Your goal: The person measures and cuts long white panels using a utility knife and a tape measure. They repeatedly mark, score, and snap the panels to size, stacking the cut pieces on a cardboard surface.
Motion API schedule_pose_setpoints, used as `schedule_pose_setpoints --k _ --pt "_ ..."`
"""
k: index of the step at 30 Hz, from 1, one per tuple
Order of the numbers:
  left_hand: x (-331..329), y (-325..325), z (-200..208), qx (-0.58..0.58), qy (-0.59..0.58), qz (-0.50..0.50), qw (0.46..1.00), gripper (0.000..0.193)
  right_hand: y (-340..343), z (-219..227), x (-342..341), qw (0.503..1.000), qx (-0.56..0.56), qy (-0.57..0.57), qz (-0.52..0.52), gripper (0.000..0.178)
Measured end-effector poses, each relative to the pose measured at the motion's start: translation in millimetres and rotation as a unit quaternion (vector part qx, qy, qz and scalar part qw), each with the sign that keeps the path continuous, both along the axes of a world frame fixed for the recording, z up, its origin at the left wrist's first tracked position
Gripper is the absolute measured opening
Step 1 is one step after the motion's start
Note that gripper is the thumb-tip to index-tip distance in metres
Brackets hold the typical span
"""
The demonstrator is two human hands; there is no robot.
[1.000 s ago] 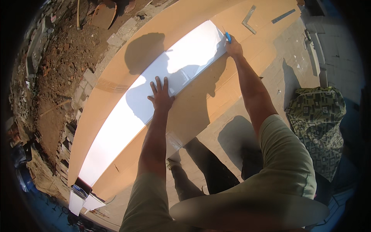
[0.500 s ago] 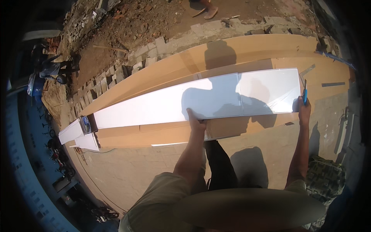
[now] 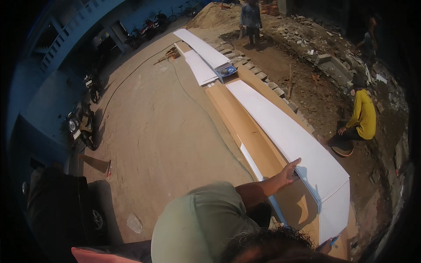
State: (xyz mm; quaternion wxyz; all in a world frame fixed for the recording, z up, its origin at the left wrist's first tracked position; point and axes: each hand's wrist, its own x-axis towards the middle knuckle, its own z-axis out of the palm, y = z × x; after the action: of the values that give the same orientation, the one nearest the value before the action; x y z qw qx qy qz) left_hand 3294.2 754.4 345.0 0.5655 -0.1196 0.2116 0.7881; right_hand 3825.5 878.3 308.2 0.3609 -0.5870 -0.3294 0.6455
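Note:
A long white panel [image 3: 285,127] stretches from far centre to near right, with a seam across it close to its near end. My left hand [image 3: 290,172] is closed on the panel's left edge, thumb on the top face and fingers underneath. At the near end is my right hand [image 3: 325,247], mostly hidden behind my head and cut off low in the picture. It is closed at the panel's end around a slim blue-handled tool [image 3: 334,241], whose exact kind I cannot make out. Brown cardboard [image 3: 232,111] lies under the panel.
Beyond the panel lie stacked white panels [image 3: 206,49] and a blue item [image 3: 227,71]. A person in yellow [image 3: 363,115] crouches by a round pan [image 3: 343,150] on the right. Another person [image 3: 251,21] stands farther back. A motorbike [image 3: 82,123] is parked left; a row of bricks [image 3: 258,73] borders the dirt.
My view has swung left, bringing the yard, motorbikes and people into sight. My left hand still grips the panel's edge; my right hand stays at its end, now less visible.

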Motion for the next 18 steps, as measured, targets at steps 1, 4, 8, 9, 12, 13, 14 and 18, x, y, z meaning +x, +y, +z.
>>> schedule_pose_setpoints --k 1,4,8,9,12,13,14,18 --pt "-0.2 -16.8 27.2 0.045 0.029 0.003 0.999 0.047 -20.2 -4.9 -19.0 0.996 -0.041 0.075 0.017 0.04" --pt "4.2 -39.8 107.4 0.008 0.08 0.061 0.995 0.049 -75.5 -19.6 -98.5 0.943 -0.148 0.285 0.086 0.042" --pt "17.8 -65.7 165.3 -0.003 0.031 0.112 0.993 0.048 -128.6 -19.1 -246.9 0.818 -0.16 0.513 0.205 0.03" --pt "26.6 -67.8 174.4 -0.001 0.017 0.121 0.993 0.047 -128.0 -4.0 -268.8 0.779 -0.113 0.529 0.317 0.032" --pt "53.9 -81.8 184.3 0.051 0.022 0.141 0.988 0.043 -141.6 23.4 -282.7 0.868 -0.209 0.405 0.196 0.045" --pt "67.4 -87.4 184.7 0.048 0.012 0.148 0.988 0.043 -148.3 27.6 -270.4 0.875 -0.206 0.396 0.189 0.049" --pt "69.5 -87.0 188.5 0.049 0.007 0.153 0.987 0.042 -146.0 33.3 -265.8 0.885 -0.201 0.383 0.175 0.052" --pt "72.9 -78.1 175.4 0.041 -0.001 0.164 0.986 0.042 -140.1 27.8 -155.2 0.899 -0.17 0.375 0.151 0.058"
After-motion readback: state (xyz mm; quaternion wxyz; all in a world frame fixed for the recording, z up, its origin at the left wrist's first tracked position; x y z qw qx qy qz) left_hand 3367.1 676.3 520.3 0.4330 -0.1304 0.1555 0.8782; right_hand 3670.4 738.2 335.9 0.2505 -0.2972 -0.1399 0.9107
